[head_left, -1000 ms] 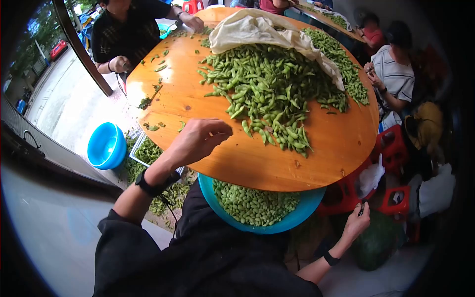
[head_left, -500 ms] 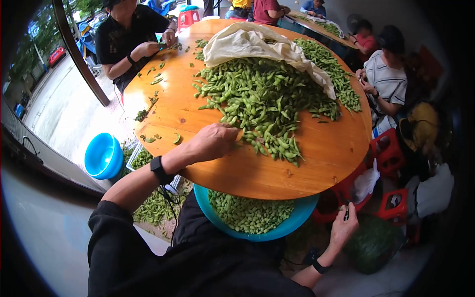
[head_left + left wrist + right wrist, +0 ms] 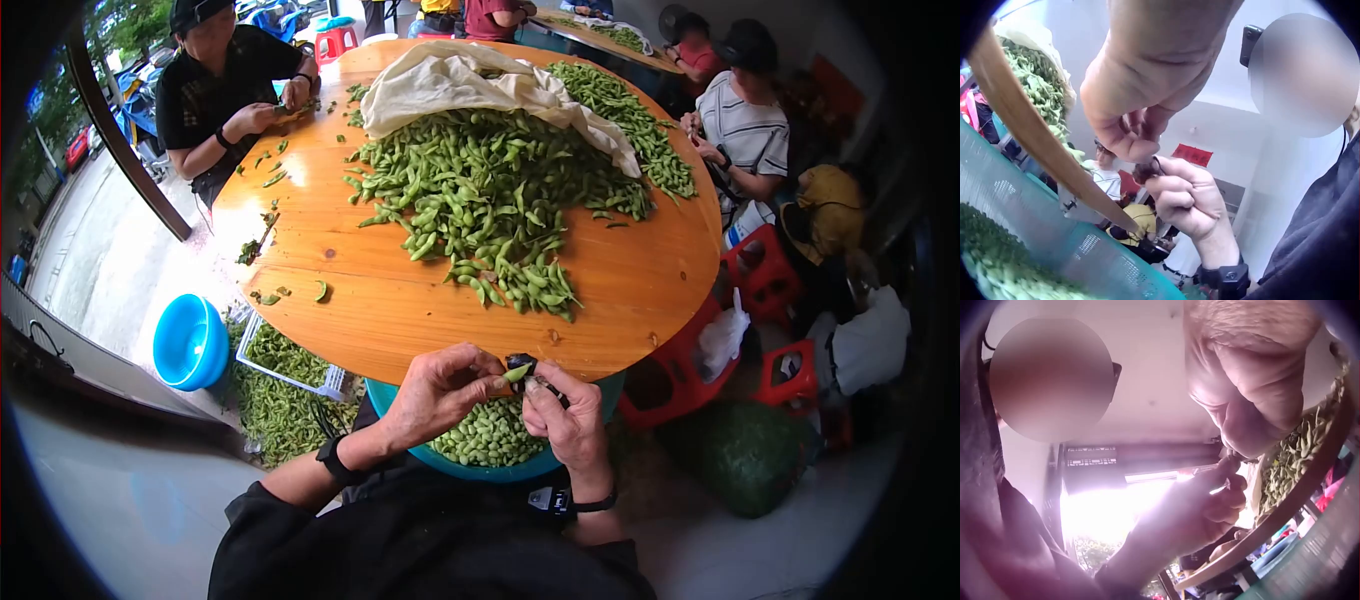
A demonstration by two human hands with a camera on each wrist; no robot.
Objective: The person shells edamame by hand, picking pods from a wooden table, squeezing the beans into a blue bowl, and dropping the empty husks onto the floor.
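Note:
In the head view my left hand (image 3: 440, 393) pinches a green pod (image 3: 517, 373) between thumb and fingers. My right hand (image 3: 567, 412) curls round a small dark tool (image 3: 521, 361) whose end meets the pod. Both hands are over a blue basin (image 3: 380, 396) of shelled beans (image 3: 487, 436), at the near edge of the wooden table (image 3: 400, 300). The left wrist view has the fingertips of my left hand (image 3: 1147, 94) close against those of my right hand (image 3: 1186, 197). A pile of pods (image 3: 470, 190) lies on the table under a white cloth (image 3: 480, 85).
An empty blue basin (image 3: 190, 342) and a white crate (image 3: 285, 365) with pods stand on the floor at left. Red stools (image 3: 765, 275) and a large green melon-like object (image 3: 745, 455) are at right. Other people sit round the table.
My left hand has come back from the pile to the table's near edge, with a pod in its fingers. My right hand has moved left and up to meet it.

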